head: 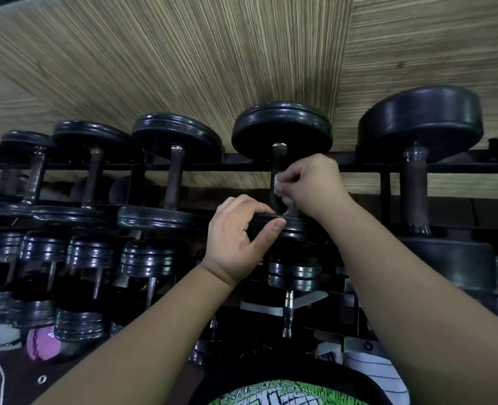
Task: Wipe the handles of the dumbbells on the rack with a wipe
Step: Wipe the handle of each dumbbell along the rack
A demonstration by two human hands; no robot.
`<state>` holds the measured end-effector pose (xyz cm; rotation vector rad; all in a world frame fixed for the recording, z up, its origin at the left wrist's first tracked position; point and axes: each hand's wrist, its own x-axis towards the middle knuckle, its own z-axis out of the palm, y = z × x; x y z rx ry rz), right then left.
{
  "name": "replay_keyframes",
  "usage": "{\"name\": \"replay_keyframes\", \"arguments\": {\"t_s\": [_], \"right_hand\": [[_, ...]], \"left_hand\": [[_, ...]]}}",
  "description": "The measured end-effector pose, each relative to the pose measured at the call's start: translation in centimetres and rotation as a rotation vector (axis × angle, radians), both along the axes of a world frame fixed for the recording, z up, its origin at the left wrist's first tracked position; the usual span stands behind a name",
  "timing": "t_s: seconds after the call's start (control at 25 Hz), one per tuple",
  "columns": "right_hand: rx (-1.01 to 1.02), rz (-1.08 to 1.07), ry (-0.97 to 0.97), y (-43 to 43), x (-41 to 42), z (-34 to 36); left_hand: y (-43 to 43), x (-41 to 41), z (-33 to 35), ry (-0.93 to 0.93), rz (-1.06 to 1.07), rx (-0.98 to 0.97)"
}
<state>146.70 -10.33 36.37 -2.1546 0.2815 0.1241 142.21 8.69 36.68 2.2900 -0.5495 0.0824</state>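
A black dumbbell (282, 133) lies across the top tier of the rack (385, 168), its dark handle (278, 159) running toward me. My right hand (315, 182) wraps a small white wipe (279, 190) around the lower part of that handle. My left hand (239, 238) grips the rim of the same dumbbell's near plate (297, 226), thumb on the front edge, fingers over the top.
More black dumbbells (177, 135) line the top tier to the left, and a larger one (420, 121) sits to the right. A lower tier holds smaller dumbbells (147, 258). A pink ball (41, 343) lies at the bottom left. A wood-grain wall (183, 54) stands behind.
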Motion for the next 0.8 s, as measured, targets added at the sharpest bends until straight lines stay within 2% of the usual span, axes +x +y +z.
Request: {"name": "replay_keyframes", "arguments": {"t_s": [0.04, 0.12, 0.2, 0.4, 0.6, 0.72, 0.8], "right_hand": [[0.038, 0.027, 0.072, -0.2, -0.2, 0.5], [-0.021, 0.249, 0.202, -0.2, -0.7, 1.6], [-0.07, 0.32, 0.18, -0.6, -0.7, 2.9], [0.056, 0.096, -0.05, -2.9, -4.5, 4.5], [0.037, -0.107, -0.142, -9.7, -9.8, 7.7], [0.079, -0.295, -0.206, -13.9, -12.8, 9.2], [0.131, -0.433, -0.225, -16.3, -14.5, 9.1]], "left_hand": [[-0.1, 0.0, 0.0, 0.004, 0.004, 0.002], [-0.1, 0.0, 0.0, -0.007, 0.012, 0.005], [-0.1, -0.1, 0.0, -0.005, 0.019, -0.007], [-0.5, -0.5, 1.1, 0.124, 0.03, -0.1], [-2.6, 0.7, 3.8, 0.285, 0.119, -0.159], [-6.5, 0.4, 5.2, 0.151, -0.067, -0.132], [-10.4, -0.8, 5.3, 0.152, -0.259, -0.112]]}}
